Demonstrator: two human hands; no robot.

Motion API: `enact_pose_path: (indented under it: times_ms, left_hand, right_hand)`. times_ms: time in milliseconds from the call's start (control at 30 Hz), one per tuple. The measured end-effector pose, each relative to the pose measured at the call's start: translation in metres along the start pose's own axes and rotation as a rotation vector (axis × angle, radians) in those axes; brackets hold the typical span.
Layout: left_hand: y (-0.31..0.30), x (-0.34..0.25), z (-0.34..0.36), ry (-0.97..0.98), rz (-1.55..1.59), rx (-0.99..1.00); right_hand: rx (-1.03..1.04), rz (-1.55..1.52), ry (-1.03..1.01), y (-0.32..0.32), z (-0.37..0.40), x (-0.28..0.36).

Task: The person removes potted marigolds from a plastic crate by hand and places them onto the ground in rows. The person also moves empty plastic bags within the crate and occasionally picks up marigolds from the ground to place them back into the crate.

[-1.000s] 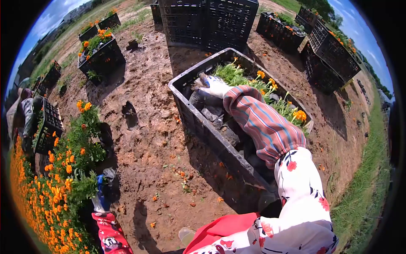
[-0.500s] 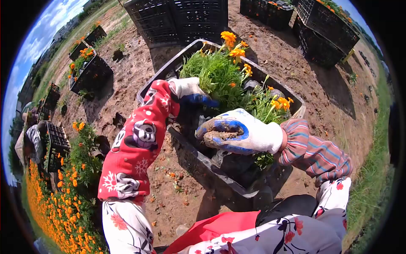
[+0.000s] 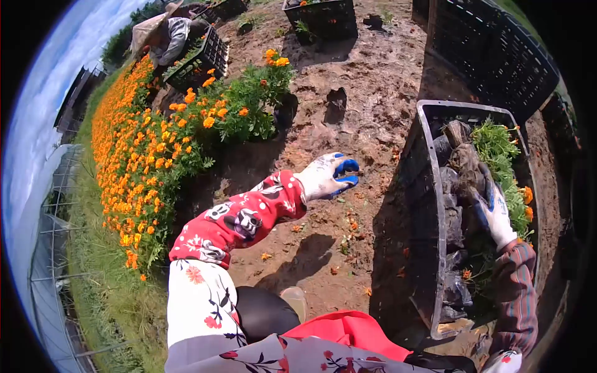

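My left hand [image 3: 328, 176], in a white glove with blue fingers, hovers over bare soil left of the crate. Its fingers are curled with a gap to the thumb, and nothing is in it. At the right, my right hand [image 3: 495, 211], in a similar muddy glove, reaches into a black plastic crate [image 3: 438, 186]. Its fingers are apart against a muddy black-bagged root ball [image 3: 465, 163]. Several black plant bags [image 3: 455, 227] line the crate's left side. Green marigold plants [image 3: 494, 144] with orange blooms lie along its right side, partly behind my hand.
A dense row of orange marigolds [image 3: 149, 180] runs along the left. Beyond it, a person in a straw hat [image 3: 152, 31] bends beside a black crate [image 3: 202, 65]. Another crate [image 3: 320, 18] stands at the back, and tall black crates [image 3: 491, 53] stand behind mine.
The view has swung left, putting the crate at the right. My left hand has come away from the marigold foliage to over the soil. My right hand has opened and lies among the bags.
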State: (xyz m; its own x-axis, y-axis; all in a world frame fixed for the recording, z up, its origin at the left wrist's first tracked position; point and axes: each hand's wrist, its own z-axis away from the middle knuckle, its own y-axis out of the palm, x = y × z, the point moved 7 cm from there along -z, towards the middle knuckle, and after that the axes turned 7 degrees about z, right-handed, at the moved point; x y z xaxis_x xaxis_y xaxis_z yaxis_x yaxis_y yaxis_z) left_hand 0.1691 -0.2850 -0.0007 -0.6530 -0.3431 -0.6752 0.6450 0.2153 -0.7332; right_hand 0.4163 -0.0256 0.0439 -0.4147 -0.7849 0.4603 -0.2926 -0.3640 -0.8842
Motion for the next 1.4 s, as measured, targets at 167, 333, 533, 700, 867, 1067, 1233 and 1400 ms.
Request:
enact_pose_path:
  times_ms: [167,333,533,700,867,1067,1233,1400]
  left_hand:
    - [0.005,0.284,0.171,-0.818,0.494,-0.445]
    - [-0.107,0.444,0.29,-1.379,0.1,-1.174]
    - [-0.167,0.621,0.235,-1.094,0.166,-1.104]
    - [-0.163,0.668,0.224,-0.99,0.273,-1.26]
    - [-0.136,0.561,0.216,-0.762,0.281,-1.09]
    - [-0.094,0.369,0.193,-0.51,0.462,-0.612]
    - [-0.052,0.195,0.118,0.047,0.027,-0.02]
    - [-0.053,-0.011,0.05,-0.009,0.658,0.075]
  right_hand:
    - [0.004,0.3,0.199,0.023,0.007,-0.055]
    - [0.024,-0.326,0.136,0.031,-0.005,-0.017]
    - [-0.038,-0.375,0.344,0.034,-0.007,-0.012]
    - [0.026,-0.068,0.25,0.017,-0.023,0.046]
    - [-0.03,0.069,0.131,0.021,-0.01,-0.01]
    - [0.002,0.162,0.186,0.013,-0.009,0.005]
    - [-0.013,0.242,0.18,0.013,-0.004,-0.014]
    - [-0.365,-0.587,0.102,-0.063,0.008,-0.012]
